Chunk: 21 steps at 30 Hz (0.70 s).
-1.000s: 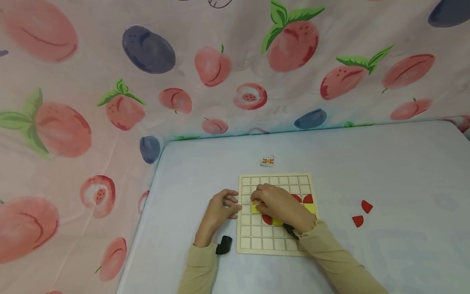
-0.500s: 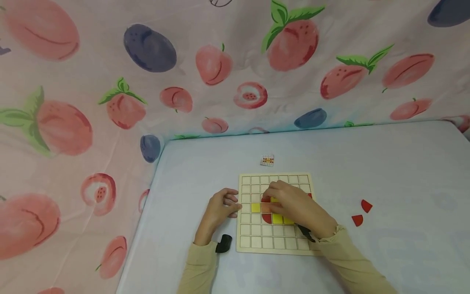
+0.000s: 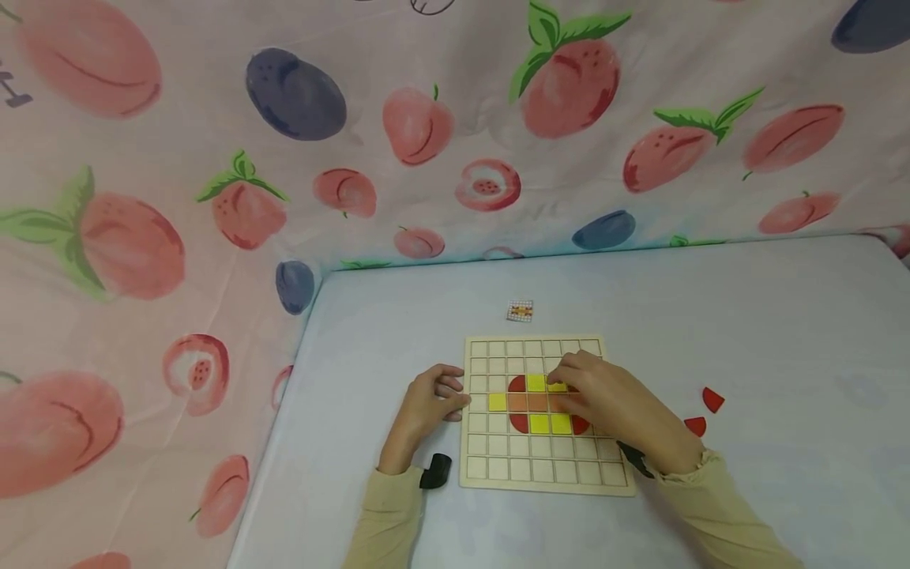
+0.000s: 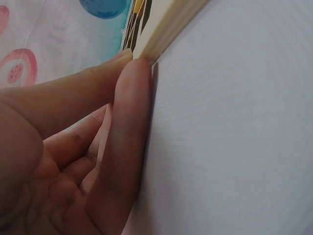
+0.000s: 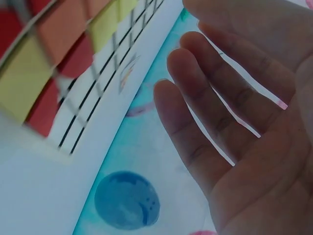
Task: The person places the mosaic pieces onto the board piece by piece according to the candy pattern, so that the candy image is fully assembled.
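A pale wooden grid board (image 3: 498,470) lies on the table, with yellow squares (image 3: 540,424), orange squares (image 3: 517,402) and red quarter-circle pieces (image 3: 520,424) set in its middle cells. At its left edge my left hand (image 3: 429,405) holds the rim; in the left wrist view the thumb (image 4: 73,93) lies at the top and a finger (image 4: 129,122) against the side. My right hand (image 3: 618,399) hovers over the right part of the pattern, covering some tiles. In the right wrist view its fingers (image 5: 190,127) are loosely spread, with nothing seen in them.
Two loose red quarter-circle pieces (image 3: 712,399) lie on the table right of the board. Behind the board is a small pattern card (image 3: 520,310). Fruit-printed cloth (image 3: 483,111) hangs at the back and left of the white tabletop (image 3: 782,316).
My right hand has moved rightward across the board, uncovering red, yellow and orange tiles on the left and middle of the pattern. The left hand has stayed at the board's edge.
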Each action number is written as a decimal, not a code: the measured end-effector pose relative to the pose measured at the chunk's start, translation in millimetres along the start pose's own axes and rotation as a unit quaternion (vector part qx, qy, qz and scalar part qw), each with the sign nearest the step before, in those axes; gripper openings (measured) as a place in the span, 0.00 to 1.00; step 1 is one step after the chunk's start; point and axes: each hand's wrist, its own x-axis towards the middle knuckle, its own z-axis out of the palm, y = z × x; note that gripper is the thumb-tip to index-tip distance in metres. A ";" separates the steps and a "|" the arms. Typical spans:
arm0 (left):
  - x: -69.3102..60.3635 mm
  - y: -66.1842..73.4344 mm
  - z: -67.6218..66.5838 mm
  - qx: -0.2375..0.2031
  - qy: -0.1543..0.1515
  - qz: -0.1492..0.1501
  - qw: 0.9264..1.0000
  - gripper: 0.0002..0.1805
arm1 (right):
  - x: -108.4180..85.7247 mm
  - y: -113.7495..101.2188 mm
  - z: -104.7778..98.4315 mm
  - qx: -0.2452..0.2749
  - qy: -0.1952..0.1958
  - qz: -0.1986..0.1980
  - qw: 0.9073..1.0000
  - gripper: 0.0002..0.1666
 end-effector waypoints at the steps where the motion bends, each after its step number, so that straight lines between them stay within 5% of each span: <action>1: 0.1 0.3 0.1 -0.001 -0.001 0.000 1.000 0.23 | -2.1 2.1 -0.5 -0.004 0.002 0.001 1.000 0.14; 13: -2.3 0.5 -0.7 0.004 -0.001 -0.002 1.000 0.23 | -25.4 23.7 -11.5 -0.023 -0.003 0.042 0.999 0.14; 21: -0.2 -1.1 0.0 0.003 -0.001 0.005 1.000 0.23 | -40.7 40.8 -21.8 -0.035 0.010 0.032 0.999 0.15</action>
